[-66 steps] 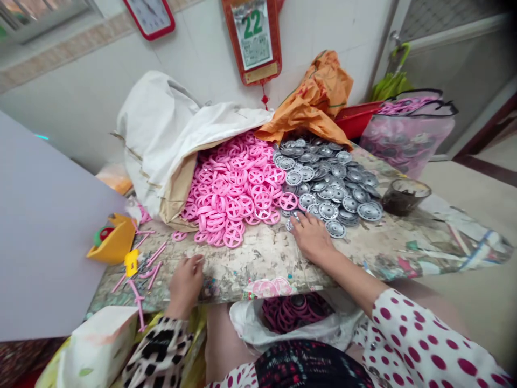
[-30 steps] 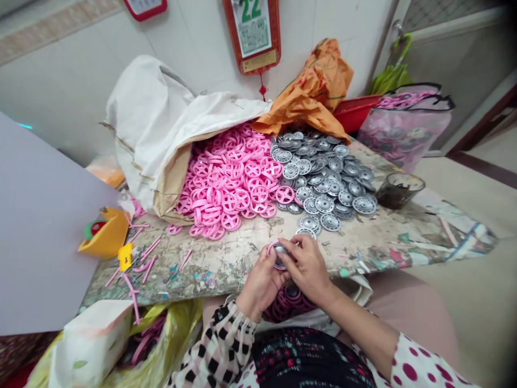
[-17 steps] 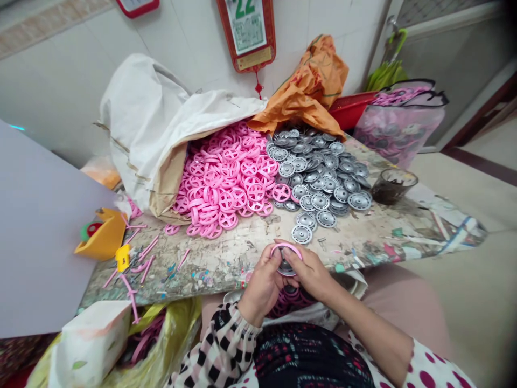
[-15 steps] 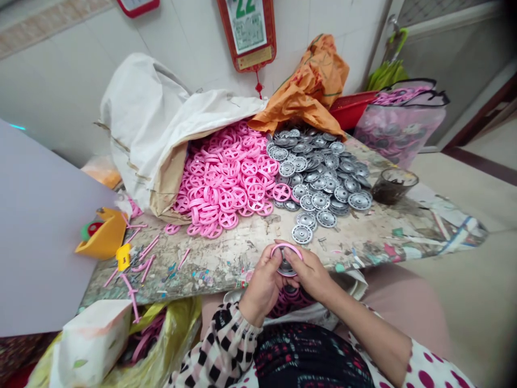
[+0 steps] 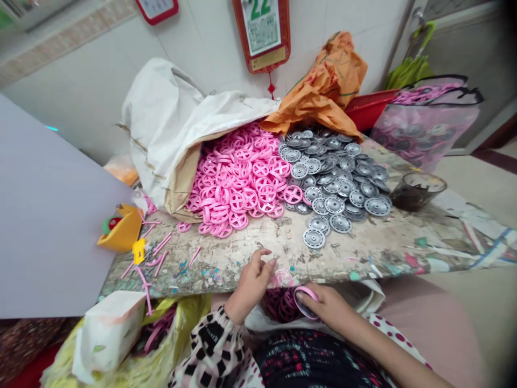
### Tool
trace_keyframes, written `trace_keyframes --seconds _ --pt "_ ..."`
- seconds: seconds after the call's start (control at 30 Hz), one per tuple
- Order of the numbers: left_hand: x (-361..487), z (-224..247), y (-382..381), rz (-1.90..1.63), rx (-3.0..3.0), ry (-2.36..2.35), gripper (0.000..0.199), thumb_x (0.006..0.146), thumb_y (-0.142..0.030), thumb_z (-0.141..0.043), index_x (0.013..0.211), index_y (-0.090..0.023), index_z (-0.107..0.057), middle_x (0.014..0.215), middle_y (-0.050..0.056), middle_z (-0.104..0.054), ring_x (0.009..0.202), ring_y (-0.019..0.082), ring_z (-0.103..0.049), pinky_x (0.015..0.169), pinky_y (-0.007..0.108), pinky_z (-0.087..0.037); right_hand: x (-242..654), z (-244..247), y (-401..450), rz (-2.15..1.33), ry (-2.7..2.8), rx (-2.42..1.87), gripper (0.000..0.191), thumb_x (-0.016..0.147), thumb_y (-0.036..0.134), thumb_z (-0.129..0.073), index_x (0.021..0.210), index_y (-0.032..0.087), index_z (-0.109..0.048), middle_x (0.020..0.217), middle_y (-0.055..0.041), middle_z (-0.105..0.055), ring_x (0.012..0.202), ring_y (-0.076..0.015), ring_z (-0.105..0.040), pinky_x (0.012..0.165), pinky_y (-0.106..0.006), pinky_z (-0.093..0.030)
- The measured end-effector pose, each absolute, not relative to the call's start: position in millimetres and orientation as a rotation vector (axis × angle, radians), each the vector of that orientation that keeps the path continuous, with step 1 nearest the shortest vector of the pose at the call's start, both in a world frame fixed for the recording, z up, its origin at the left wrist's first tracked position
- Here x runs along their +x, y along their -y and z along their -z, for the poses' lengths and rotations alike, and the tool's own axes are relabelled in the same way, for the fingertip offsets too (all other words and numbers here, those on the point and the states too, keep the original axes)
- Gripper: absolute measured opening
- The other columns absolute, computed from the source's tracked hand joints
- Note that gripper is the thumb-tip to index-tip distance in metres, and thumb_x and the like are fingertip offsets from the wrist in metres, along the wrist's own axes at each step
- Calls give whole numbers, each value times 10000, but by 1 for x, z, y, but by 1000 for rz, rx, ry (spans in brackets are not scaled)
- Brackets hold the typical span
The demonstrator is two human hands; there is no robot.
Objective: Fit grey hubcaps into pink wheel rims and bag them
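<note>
Right hand (image 5: 329, 307) pinching a glossy pink plastic ring (image 5: 305, 302) edge-on, left hand (image 5: 251, 285) open and empty above the scarred tabletop (image 5: 242, 253).

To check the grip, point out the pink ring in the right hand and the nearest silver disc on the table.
Pink ring (image 5: 306, 293): head view, on its upper rim.
Silver disc (image 5: 314, 238): head view, on its centre.

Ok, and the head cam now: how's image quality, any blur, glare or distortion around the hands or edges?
Head view: wide-angle stretch bends the tabletop toward the frame edges; the window at top left is smeared, and the right edge darkens and softens. Light is soft, without hard shadows or harsh glare on the silver discs. The left hand, right hand and pink ring look reasonably sharp.
</note>
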State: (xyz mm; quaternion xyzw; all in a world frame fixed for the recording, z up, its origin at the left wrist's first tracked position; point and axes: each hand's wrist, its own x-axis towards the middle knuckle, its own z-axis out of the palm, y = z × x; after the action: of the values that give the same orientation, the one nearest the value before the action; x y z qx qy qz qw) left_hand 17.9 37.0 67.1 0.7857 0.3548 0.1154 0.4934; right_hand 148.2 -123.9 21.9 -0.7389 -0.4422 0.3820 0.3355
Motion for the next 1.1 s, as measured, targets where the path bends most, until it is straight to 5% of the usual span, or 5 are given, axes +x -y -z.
trace_keyframes --seconds 0.2,0.37,0.7,0.93,1.1 --pt "24 -58 -103 -610 2286 -1141 266 859 -291 -464 1061 -206 -614 911 46 -604 821 155 -575 747 269 -447 151 -21 130 -915 1429 -2060 343 818 365 -520 1047 139 -639 1065 -152 -667 991 -269 -607 842 -339 -417" --pt "44 -62 -144 -477 2568 -1409 365 848 -232 -457 1191 -209 -578 1083 117 -511 935 225 -574 795 341 -467 162 -45 131 -900 1501 -2069 296 890 350 -432 829 199 -679 838 -80 -704 798 -218 -638 713 -299 -427" --pt "50 -55 -147 -414 2671 -1302 174 839 -247 -482 893 -204 -642 937 75 -542 832 202 -560 704 302 -432 213 -55 97 202 1468 -2397 354 916 323 -447 1195 166 -598 1177 -132 -603 1024 -277 -518 838 -379 -406" --pt "30 -49 -112 -859 2207 -1025 117 775 -302 -596 745 -190 -611 822 19 -560 843 161 -538 800 283 -424 217 -51 90 345 1718 -2523 342 927 218 -420 1229 176 -577 1230 -109 -607 923 -248 -539 778 -368 -346" --pt "38 -60 -80 -866 1274 -855 174 730 -320 -670 774 -186 -567 760 -27 -581 723 99 -554 714 223 -454 220 -56 89 334 1821 -2486 441 925 427 -436 1248 154 -561 1107 -141 -651 897 -266 -552 773 -383 -335"
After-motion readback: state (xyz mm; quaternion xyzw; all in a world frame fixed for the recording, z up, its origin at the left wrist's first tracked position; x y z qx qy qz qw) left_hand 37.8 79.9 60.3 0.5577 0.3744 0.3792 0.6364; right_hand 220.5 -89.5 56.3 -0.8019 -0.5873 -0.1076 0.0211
